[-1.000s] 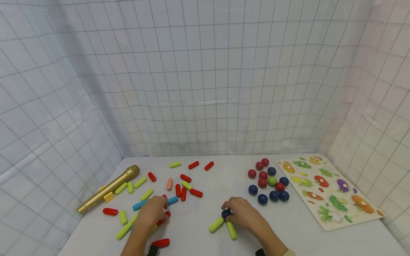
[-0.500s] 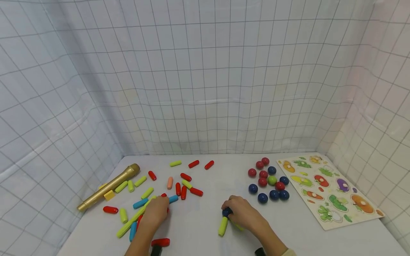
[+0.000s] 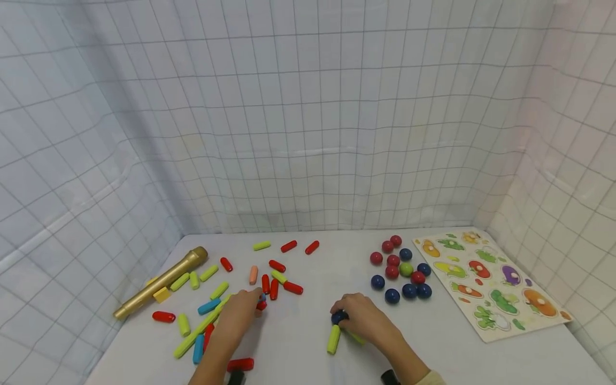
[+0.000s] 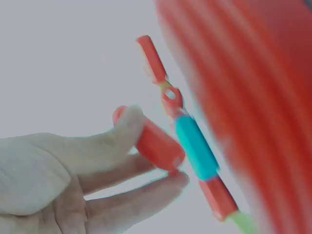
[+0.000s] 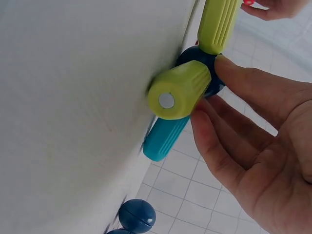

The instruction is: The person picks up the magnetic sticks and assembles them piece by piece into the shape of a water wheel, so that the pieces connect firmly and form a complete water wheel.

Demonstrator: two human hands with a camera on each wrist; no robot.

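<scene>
From my seat at the monitors, the right hand (image 3: 366, 319) sits near the front edge of the table (image 3: 308, 353), a little right of its middle, fingers curled over a dark blue ball (image 3: 339, 317). The right wrist view shows why: three short sticks sprout from that ball, two lime green (image 5: 180, 91) and one turquoise (image 5: 165, 138), and the fingertips (image 5: 229, 73) press against the ball and the nearer green stick to steady the little cluster on the tabletop. From the head view only one green stick (image 3: 333, 339) is plain, pointing toward the front edge.

The left hand (image 3: 238, 313) is out over the loose scatter of sticks on the left half of the table. Its wrist camera shows thumb and forefinger pinching a short red stick (image 4: 155, 144), lifted just beside a chain of red and turquoise pieces (image 4: 195, 151) joined end to end (the big red-orange blur along the right of that view is too close to identify). The pinch is at the stick's end, which I judge leaves the other end free to meet something.

Further back on the left lies a gold tube (image 3: 161, 282), angled toward the back left corner, with a small yellow block (image 3: 162, 294) touching it. A cluster of red, blue and one green balls (image 3: 400, 271) rests right of centre, well apart from the held ball, and a vegetable puzzle board (image 3: 491, 283) lies along the right edge.
</scene>
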